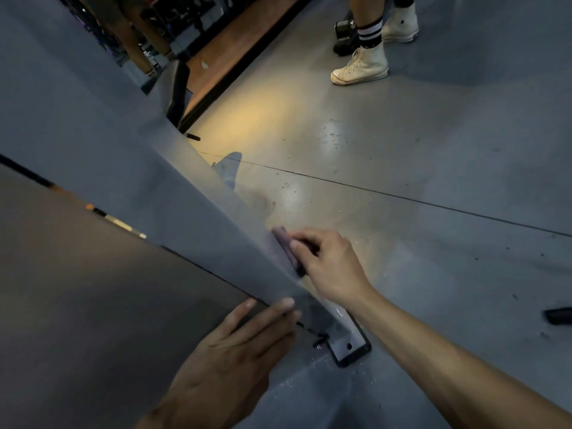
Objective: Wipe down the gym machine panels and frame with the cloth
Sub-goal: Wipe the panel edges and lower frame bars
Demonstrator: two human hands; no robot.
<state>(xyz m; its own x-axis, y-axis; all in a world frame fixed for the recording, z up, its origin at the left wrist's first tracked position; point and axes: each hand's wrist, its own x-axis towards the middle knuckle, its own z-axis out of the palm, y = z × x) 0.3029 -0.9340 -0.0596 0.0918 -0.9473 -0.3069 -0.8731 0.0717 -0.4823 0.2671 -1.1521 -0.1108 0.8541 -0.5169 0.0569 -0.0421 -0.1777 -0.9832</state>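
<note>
Cloth point(286, 247): small, purplish, folded; pressed against the right-hand face of a slanted grey frame member point(198, 205), low down near its foot. Held there by the right hand point(328, 264), fingers curled round it, thumb side toward the metal; the cloth is largely covered by the fingers, only its upper end showing. Left hand point(235, 351): laid flat on the machine at the seam between the frame member and the dark panel point(93, 305), fingers straight and spread, nothing grasped; it is judged to be a bracing hand. Progress: wiping is judged to be under way on the lower frame. How much has been cleaned already cannot be told; no clear wet or wiped streak is seen on the grey metal. The dark panel and the upper run of the frame are judged to remain, as far as can be seen. Outward: a bolted foot plate point(349, 345) at the base, just beside the left fingertips; grey floor point(402, 150) with a seam line and specks; another person's white high-top shoes point(362, 66) well apart, at the top.
</note>
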